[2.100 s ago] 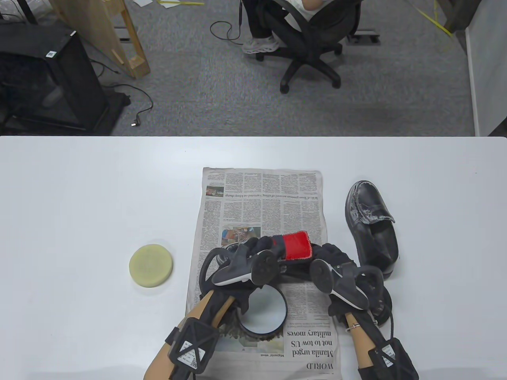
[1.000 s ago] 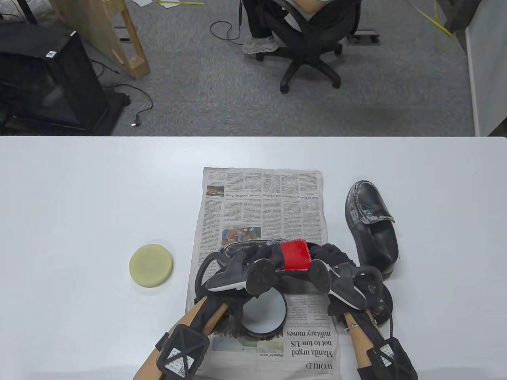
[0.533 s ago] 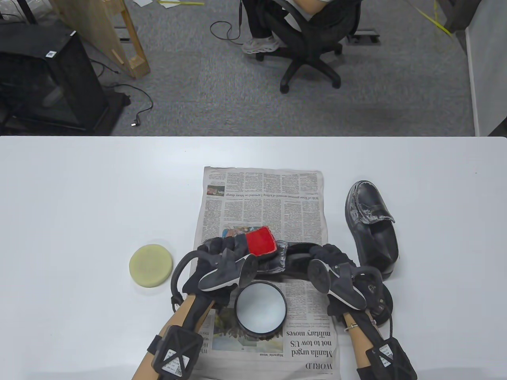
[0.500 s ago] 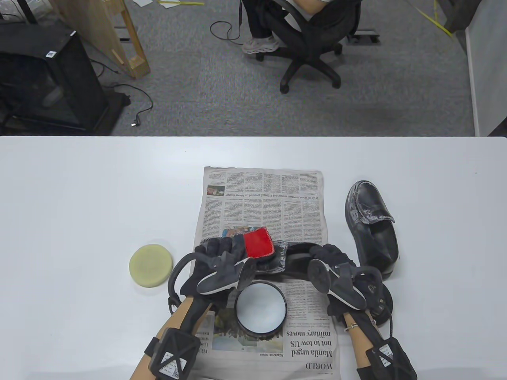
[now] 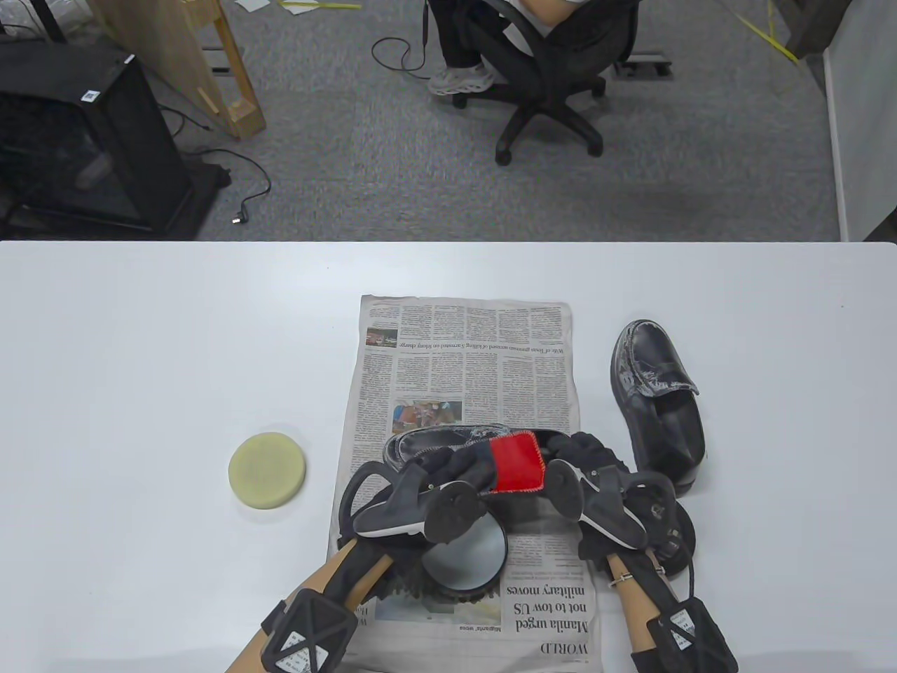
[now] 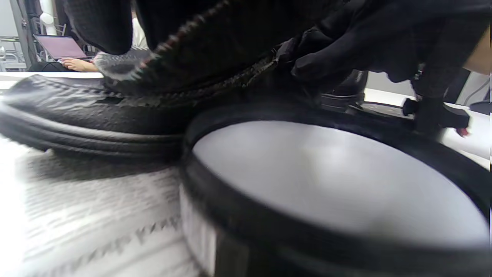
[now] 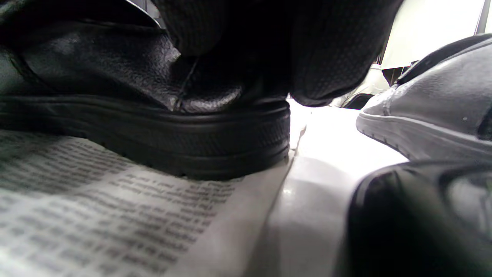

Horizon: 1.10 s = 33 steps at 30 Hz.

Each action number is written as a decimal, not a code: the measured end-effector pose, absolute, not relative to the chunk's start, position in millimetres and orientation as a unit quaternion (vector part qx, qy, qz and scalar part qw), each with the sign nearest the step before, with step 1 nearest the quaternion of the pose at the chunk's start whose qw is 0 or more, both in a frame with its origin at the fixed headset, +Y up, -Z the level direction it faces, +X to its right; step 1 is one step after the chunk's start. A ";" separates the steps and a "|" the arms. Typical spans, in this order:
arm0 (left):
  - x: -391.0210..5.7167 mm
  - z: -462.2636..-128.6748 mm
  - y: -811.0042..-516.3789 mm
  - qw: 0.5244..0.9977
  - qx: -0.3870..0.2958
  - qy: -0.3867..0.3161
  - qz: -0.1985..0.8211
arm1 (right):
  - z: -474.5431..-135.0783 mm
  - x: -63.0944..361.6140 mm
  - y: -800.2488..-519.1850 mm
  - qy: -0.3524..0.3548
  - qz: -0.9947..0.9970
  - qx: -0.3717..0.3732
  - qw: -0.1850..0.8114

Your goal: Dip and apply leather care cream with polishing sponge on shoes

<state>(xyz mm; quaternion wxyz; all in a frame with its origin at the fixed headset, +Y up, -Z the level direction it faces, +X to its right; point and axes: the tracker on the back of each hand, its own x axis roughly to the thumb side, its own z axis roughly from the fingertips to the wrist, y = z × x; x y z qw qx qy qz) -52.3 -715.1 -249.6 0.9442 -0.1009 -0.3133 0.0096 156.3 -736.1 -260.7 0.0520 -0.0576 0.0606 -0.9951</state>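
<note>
Since 0.5 s ago: left hand (image 5: 459, 468) and its red cloth pad (image 5: 516, 463) have shifted from the toe end of the shoe (image 5: 448, 442) toward its middle, the pad now lying close to the right hand (image 5: 592, 456). Toe of the shoe is uncovered again.

Shoe lies sideways across the newspaper (image 5: 462, 364), sole down, toe toward the left. Left hand's fingers curl over the red pad and press it on the shoe's upper. Right hand's fingers wrap the heel end of the shoe and hold it steady; right wrist view shows them over the heel (image 7: 215, 127).

Open cream tin (image 5: 466, 554) sits on the newspaper just below the shoe, partly under the left tracker; left wrist view shows it just beside the shoe's sole, contact not resolvable.

Round yellow sponge (image 5: 267, 470) lies on the white surface (image 5: 140, 350), well left of the newspaper, untouched. Second black shoe (image 5: 659, 399) stands right of the newspaper, toe away.
</note>
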 end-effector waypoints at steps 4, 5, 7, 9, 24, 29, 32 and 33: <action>-48.9 -271.9 -719.9 0.955 -0.126 -0.269 0.015 | -260.8 157.1 -736.2 0.058 -0.995 -0.059 0.049; -50.1 -277.5 -722.7 0.959 -0.131 -0.250 0.003 | -260.8 157.3 -736.4 0.057 -0.996 -0.059 0.047; -55.2 -285.0 -726.9 0.965 -0.138 -0.223 -0.024 | -260.8 157.4 -736.7 0.057 -0.995 -0.059 0.047; -61.7 -286.9 -727.8 0.968 -0.138 -0.206 -0.036 | -260.7 157.5 -736.7 0.057 -0.995 -0.059 0.048; -200.1 -246.5 -668.5 0.999 0.040 -0.015 0.033 | -259.1 160.0 -739.2 0.038 -0.997 -0.060 0.022; -280.2 -232.7 -674.5 0.981 0.072 0.176 -0.041 | -257.0 162.4 -741.5 0.040 -0.998 -0.057 0.002; -317.6 -233.4 -692.5 0.961 0.028 0.262 -0.079 | -255.8 163.8 -741.2 0.034 -0.998 -0.061 -0.008; -332.0 -234.4 -702.0 0.955 0.003 0.289 -0.074 | -255.2 165.2 -740.4 0.028 -0.997 -0.067 -0.014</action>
